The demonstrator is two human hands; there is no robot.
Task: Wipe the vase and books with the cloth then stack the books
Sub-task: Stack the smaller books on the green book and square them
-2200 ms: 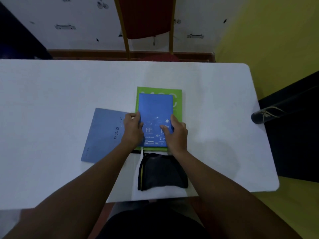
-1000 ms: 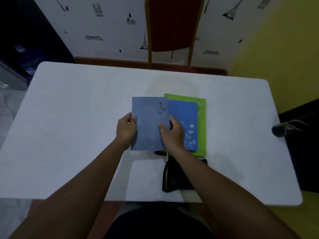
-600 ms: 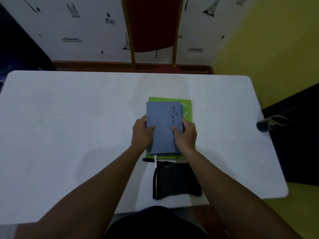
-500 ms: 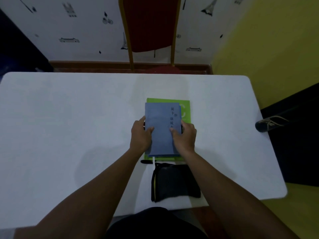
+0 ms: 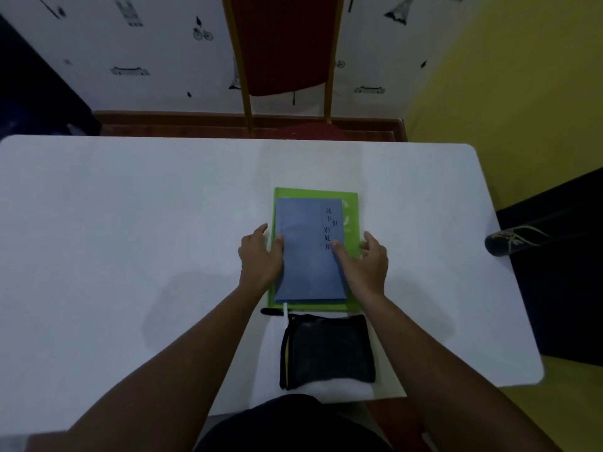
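Observation:
A grey-blue book (image 5: 306, 252) with dark characters lies on top of a stack, over a larger green book (image 5: 351, 203) in the middle of the white table (image 5: 130, 223). A white ribbon (image 5: 286, 310) sticks out below the stack; the book between them is hidden. My left hand (image 5: 259, 259) rests at the stack's left edge, thumb on the top cover. My right hand (image 5: 367, 264) is at the right edge with one finger on the cover. Both have spread fingers and grip nothing. A folded dark cloth (image 5: 328, 350) lies just below the stack. No vase is in view.
A small black object (image 5: 270, 311) pokes out at the stack's lower left corner. A red chair (image 5: 284, 44) stands behind the table's far edge. A shoe (image 5: 512, 241) on a dark shape is beyond the right edge. A yellow wall is at right.
The grey-blue book was carried from the left onto the stack. My fingers have since loosened and spread to the stack's sides.

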